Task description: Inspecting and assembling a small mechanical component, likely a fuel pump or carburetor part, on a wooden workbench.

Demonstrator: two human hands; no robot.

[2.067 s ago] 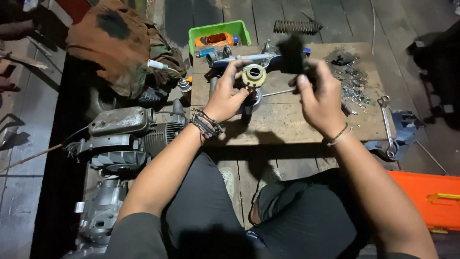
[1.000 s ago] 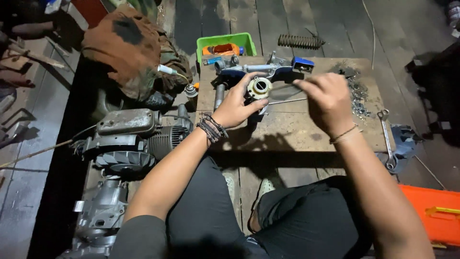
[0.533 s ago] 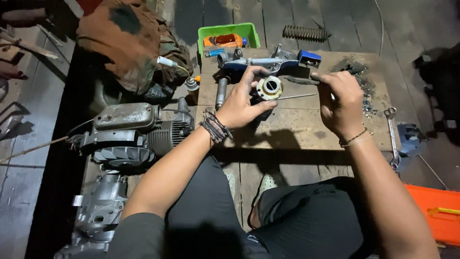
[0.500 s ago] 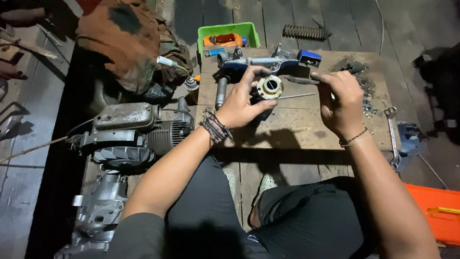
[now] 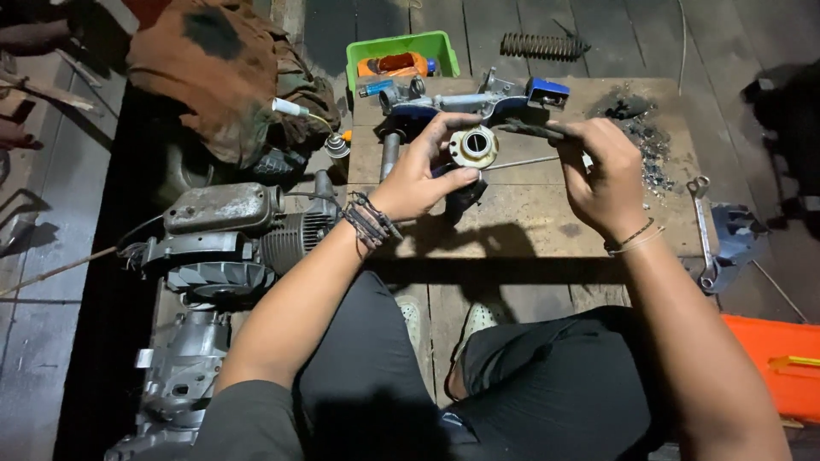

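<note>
My left hand grips a round metal part with a brass-coloured ring and a dark centre hole, holding it above the wooden bench. My right hand is closed on a thin dark tool whose tip points left toward the round part. A thin metal rod lies on the bench between the two hands. Beaded bracelets sit on my left wrist, a thin band on my right.
A blue and grey metal assembly lies at the bench's back, behind it a green tray and a coil spring. Dark debris lies at right. An engine stands left; an orange case at right.
My right hand set down a dark object it held up earlier and took the thin tool. It now holds the tool's tip close to the round part in my left hand.
</note>
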